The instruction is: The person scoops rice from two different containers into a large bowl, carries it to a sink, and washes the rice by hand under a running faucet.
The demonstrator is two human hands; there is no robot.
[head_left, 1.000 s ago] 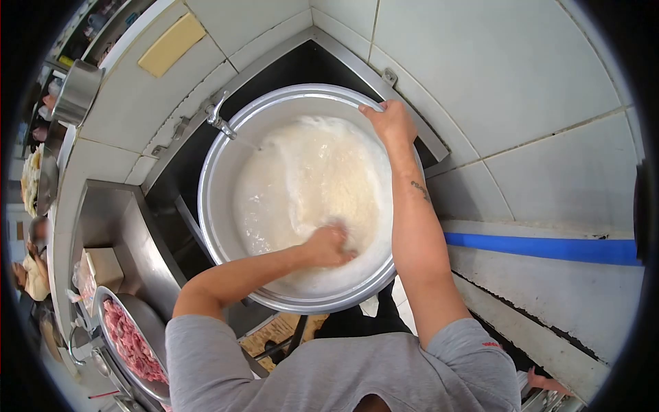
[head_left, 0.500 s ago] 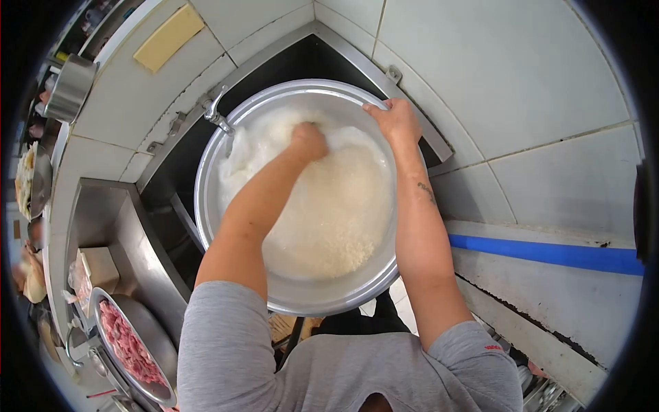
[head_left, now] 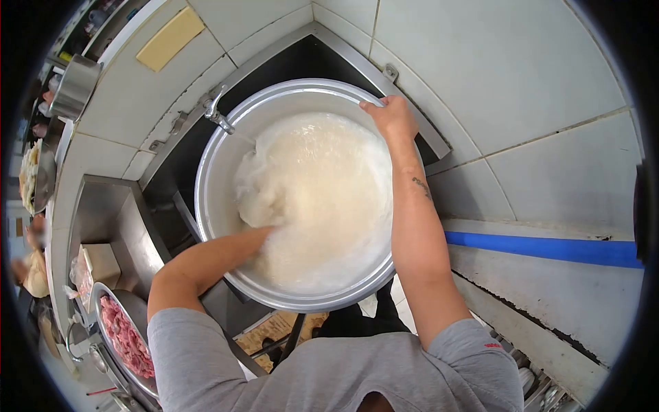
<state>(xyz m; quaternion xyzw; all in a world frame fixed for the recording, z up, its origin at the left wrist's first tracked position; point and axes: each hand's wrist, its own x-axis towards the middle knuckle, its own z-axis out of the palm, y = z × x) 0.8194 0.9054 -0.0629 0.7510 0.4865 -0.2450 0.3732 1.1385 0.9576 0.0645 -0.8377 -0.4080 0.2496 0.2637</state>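
A large round metal pot [head_left: 300, 307] stands in the sink corner, holding cloudy white water and pale rice [head_left: 322, 178]. Thumb and fingers of my right hand [head_left: 395, 118] clasp its far right rim. My left hand [head_left: 270, 234] is sunk in the swirling water at the near left side of the pot. Its fingers are hidden under the surface, so I cannot see whether they hold rice. From a metal tap [head_left: 217, 115] over the left rim, a thin stream runs into the pot.
A bowl of raw red meat [head_left: 127, 336] sits at lower left, beside a pale block [head_left: 100, 266] and a steel basin [head_left: 117, 199]. A metal pot [head_left: 75, 88] stands on the left ledge. Along the right wall runs a blue pipe [head_left: 549, 250].
My left hand has swept through the water from the far side of the pot toward the near left. The rice and water have swirled. My right hand stays on the rim.
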